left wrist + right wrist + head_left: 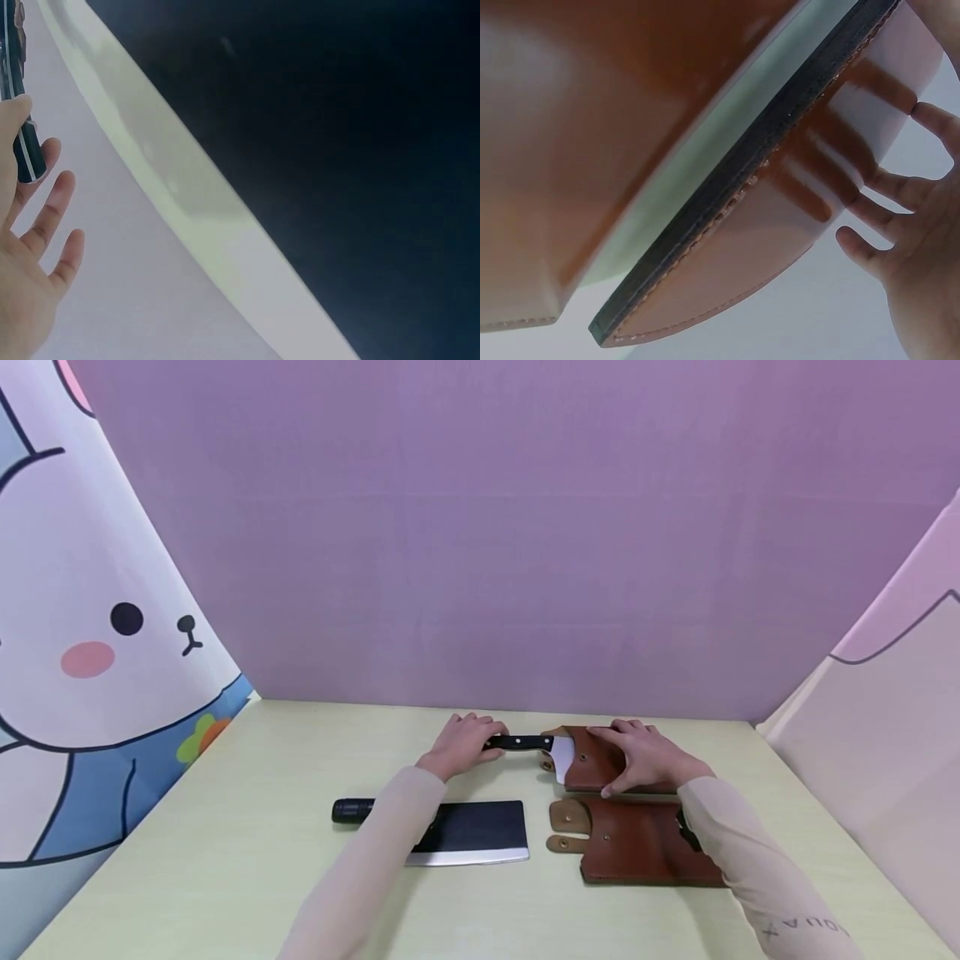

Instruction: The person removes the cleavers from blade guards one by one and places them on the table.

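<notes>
Knife point(531, 744), part-way in far sheath point(598, 767), is being pinched at handle end by left hand point(465, 745), sheath being spanned by spread right hand point(647, 756); likely being sheathed or drawn, straight travel being needed.

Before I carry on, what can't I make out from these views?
Head view: most of the blade of the kitchen knife, inside the rear leather sheath.
Head view: the middle of the cleaver, behind the left sleeve.
Head view: the right end of the front leather sheath, behind the right sleeve.
Left wrist view: part of the left hand, cut off by the left edge.
Right wrist view: part of the right hand, cut off by the right edge.
</notes>
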Demonstrator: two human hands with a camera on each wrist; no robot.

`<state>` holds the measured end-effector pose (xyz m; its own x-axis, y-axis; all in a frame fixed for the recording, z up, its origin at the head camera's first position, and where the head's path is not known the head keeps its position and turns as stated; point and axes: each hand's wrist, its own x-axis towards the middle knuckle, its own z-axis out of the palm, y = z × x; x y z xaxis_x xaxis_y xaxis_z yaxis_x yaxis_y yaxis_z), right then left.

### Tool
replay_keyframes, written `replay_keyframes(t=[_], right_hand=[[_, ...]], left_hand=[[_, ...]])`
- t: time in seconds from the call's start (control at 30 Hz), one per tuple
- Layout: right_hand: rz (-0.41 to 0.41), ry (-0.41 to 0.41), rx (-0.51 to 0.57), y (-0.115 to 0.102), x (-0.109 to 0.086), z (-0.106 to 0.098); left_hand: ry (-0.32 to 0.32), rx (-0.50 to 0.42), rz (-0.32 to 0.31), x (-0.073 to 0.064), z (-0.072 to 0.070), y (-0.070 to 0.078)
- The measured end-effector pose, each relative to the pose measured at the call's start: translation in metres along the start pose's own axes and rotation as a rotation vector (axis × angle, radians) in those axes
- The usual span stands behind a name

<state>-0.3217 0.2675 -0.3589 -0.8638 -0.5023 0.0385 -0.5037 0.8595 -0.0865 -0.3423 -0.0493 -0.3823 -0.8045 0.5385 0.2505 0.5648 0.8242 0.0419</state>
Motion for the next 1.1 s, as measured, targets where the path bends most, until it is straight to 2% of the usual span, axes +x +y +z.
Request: replay_keyframes(t=[0.4, 0.7, 1.1], right_hand=[[-0.002, 0.007, -0.005, -0.001, -0.002, 0.001], [0.006, 0.013, -0.010, -0.001, -0.003, -0.001], [-0.016, 0.031, -0.012, 0.000, -0.004, 0.000]], left_hand=[[0.012, -0.015, 0.017, -0.002, -0.003, -0.004], [0.007, -0.028, -0.002, -0.005, -0.003, -0.008], [0.030, -0.051, 0.007, -0.010, -0.009, -0.011]])
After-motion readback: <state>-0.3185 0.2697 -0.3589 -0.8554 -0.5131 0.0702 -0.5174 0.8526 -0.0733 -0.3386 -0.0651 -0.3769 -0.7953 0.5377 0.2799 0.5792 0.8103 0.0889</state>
